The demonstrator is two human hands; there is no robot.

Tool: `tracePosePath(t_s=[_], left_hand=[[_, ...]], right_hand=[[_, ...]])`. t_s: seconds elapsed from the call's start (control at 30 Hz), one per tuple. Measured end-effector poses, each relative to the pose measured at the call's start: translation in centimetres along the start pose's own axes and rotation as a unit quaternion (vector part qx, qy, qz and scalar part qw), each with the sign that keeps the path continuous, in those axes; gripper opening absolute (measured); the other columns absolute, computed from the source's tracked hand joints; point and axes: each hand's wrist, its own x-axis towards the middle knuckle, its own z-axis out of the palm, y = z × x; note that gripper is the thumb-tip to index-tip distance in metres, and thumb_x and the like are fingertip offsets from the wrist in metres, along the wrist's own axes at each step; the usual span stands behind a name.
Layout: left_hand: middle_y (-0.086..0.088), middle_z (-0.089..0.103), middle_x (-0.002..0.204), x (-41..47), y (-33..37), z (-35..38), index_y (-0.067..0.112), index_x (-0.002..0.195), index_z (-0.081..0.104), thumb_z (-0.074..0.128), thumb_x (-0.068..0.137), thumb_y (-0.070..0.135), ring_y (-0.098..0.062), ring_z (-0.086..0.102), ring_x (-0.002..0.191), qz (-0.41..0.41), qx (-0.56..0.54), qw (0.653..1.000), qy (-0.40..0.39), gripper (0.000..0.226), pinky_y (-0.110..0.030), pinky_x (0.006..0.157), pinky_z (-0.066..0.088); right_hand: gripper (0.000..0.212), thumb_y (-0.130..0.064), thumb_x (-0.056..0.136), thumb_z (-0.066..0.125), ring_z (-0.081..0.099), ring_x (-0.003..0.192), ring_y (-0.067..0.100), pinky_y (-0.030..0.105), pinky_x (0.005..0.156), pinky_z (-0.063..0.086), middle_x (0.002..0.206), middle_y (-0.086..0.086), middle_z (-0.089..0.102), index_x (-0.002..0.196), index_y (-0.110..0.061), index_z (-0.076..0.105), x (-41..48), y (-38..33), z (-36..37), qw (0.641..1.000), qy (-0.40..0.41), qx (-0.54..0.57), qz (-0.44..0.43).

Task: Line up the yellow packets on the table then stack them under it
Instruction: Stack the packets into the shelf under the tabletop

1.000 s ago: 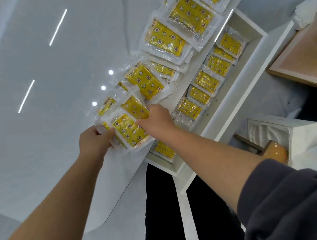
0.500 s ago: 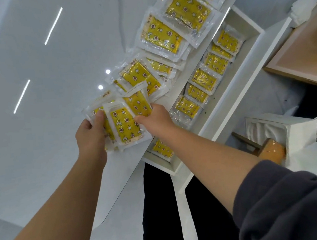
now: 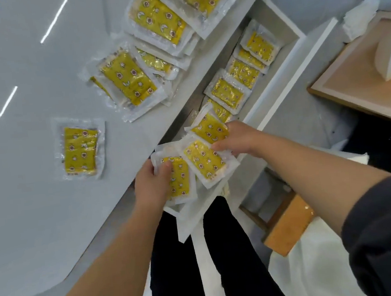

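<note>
Left hand: the left hand (image 3: pixel 151 185) grips one packet (image 3: pixel 178 180), thumb clamped over its top corner and the other fingers hidden beneath. This seems meant to keep it flat and face up for laying down.
Right hand: the right hand (image 3: pixel 239 139) pinches a fanned pair (image 3: pixel 205 161) by the side edges with curled fingers. The fan keeps each one separate, probably so they can be dealt out singly.
Where the held ones are: all three hang just past the table (image 3: pixel 28 211) edge, above the near end of the shelf (image 3: pixel 276 78) under it, touching one another at the corners.
Shelf row: a row (image 3: pixel 227 92) of overlapping packets already runs along the shelf away from the person. The near end looks like the free spot, which would explain why the hands are there.
On the table: a lone packet (image 3: pixel 80 150) lies flat and apart from the rest. Farther along, loose piles (image 3: pixel 128 79) overlap near the edge, within reach for later loads.
Step in hand: the stacking half of the job, by my reading, with the tabletop not yet emptied.
Next move needs: lowering each packet onto the row's near end without nudging the ones already laid.
Risk: the slick wrappers may slide out of the pinch or skew the row.
</note>
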Motion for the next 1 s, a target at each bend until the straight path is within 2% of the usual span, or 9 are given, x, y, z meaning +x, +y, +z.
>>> tracePosePath(t_s=[0.13,0.3,0.43,0.53,0.63,0.7,0.77,0.9,1.0], left_hand=[[0.002,0.061,0.085,0.5,-3.9,4.6,0.017,0.093,0.057,0.054,0.096,0.024,-0.024,0.060,0.087,-0.013,0.043,0.997,0.069,0.008,-0.031,0.075,0.046],[-0.019,0.061,0.115,4.2,-7.1,6.8,0.000,0.118,0.056,0.050,0.097,0.026,-0.038,0.058,0.109,-0.158,-0.032,0.959,0.233,0.034,-0.040,0.087,0.046],[-0.020,0.054,0.133,7.0,-7.4,7.5,0.000,0.133,0.049,0.042,0.101,0.021,-0.035,0.054,0.120,-0.212,-0.067,0.951,0.214,0.038,-0.035,0.086,0.046],[-0.017,0.049,0.139,7.8,-8.0,7.1,0.002,0.136,0.045,0.035,0.103,0.017,-0.030,0.047,0.128,-0.230,-0.002,0.954,0.190,0.037,-0.030,0.094,0.040],[-0.008,0.055,0.132,7.6,-8.3,6.9,0.009,0.125,0.053,0.043,0.100,0.013,-0.024,0.050,0.125,-0.202,0.182,0.944,0.186,0.028,-0.027,0.098,0.039],[-0.009,0.055,0.131,7.6,-7.9,6.7,0.006,0.126,0.052,0.040,0.101,0.012,-0.024,0.051,0.124,-0.204,0.103,0.952,0.202,0.028,-0.027,0.096,0.041],[-0.015,0.054,0.131,7.2,-7.4,6.6,0.001,0.130,0.048,0.040,0.102,0.020,-0.031,0.053,0.121,-0.230,-0.059,0.938,0.251,0.035,-0.034,0.094,0.043],[-0.015,0.058,0.122,6.7,-7.6,6.5,0.000,0.126,0.049,0.046,0.099,0.028,-0.035,0.056,0.111,-0.190,-0.049,0.945,0.261,0.039,-0.039,0.090,0.047],[-0.011,0.058,0.114,6.2,-7.3,6.3,0.005,0.125,0.049,0.048,0.099,0.030,-0.031,0.057,0.109,-0.077,-0.059,0.971,0.219,0.036,-0.038,0.093,0.047]], right_hand=[[0.032,-0.025,0.087,0.070,0.057,0.095,0.021,0.028,0.073,0.042,0.097,0.003,0.054,0.112,-0.009,0.059,1.7,0.1,-1.0,0.989,0.063,-0.127,-0.052],[0.023,-0.024,0.086,0.070,0.059,0.096,0.024,0.025,0.072,0.041,0.098,0.006,0.060,0.103,-0.011,0.062,4.9,0.9,-0.7,0.975,0.115,-0.162,-0.096],[0.020,-0.024,0.085,0.071,0.060,0.093,0.023,0.026,0.070,0.044,0.096,0.006,0.062,0.099,-0.012,0.064,7.4,1.3,0.4,0.972,0.126,-0.167,-0.104],[0.024,-0.023,0.084,0.071,0.061,0.086,0.020,0.026,0.064,0.048,0.095,0.005,0.063,0.103,-0.009,0.066,8.5,1.3,2.0,0.977,0.081,-0.168,-0.107],[0.028,-0.023,0.082,0.073,0.063,0.092,0.023,0.029,0.074,0.051,0.100,0.007,0.066,0.105,-0.008,0.067,9.7,1.3,4.3,0.979,0.053,-0.167,-0.104],[0.031,-0.024,0.081,0.074,0.063,0.098,0.024,0.027,0.073,0.048,0.100,0.005,0.064,0.108,-0.009,0.065,10.4,1.5,5.8,0.980,0.045,-0.173,-0.092],[0.034,-0.021,0.082,0.072,0.062,0.103,0.026,0.027,0.071,0.046,0.104,0.007,0.064,0.113,-0.010,0.064,11.1,1.8,7.1,0.977,0.052,-0.190,-0.085],[0.019,-0.012,0.083,0.068,0.063,0.100,0.028,0.028,0.066,0.043,0.096,0.004,0.060,0.101,-0.015,0.064,11.9,2.4,8.1,0.960,0.095,-0.250,-0.085],[0.017,-0.010,0.080,0.070,0.063,0.098,0.028,0.028,0.066,0.042,0.102,0.008,0.064,0.088,-0.019,0.058,12.2,2.4,8.1,0.950,0.079,-0.287,-0.093]])
